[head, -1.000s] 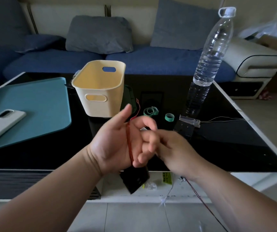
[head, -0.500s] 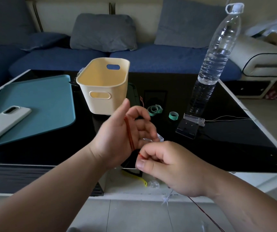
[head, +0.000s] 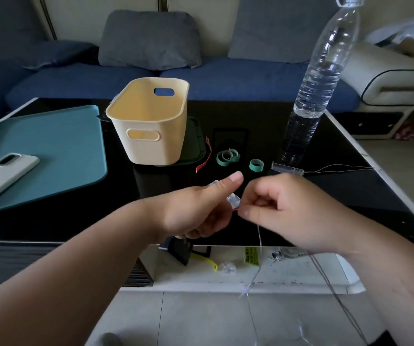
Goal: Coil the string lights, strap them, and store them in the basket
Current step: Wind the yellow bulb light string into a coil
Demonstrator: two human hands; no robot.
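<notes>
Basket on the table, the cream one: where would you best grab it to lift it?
Probably by the oval handle slot in its near end wall, coming from the person's side: hook through the slot, thumb over the rim. The basket stands upright with that end facing the person, and its smooth, tapering walls offer little other hold.

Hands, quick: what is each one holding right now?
Left hand: grips the string lights, thumb up.
Right hand: pinches their wire, which hangs down.
</notes>
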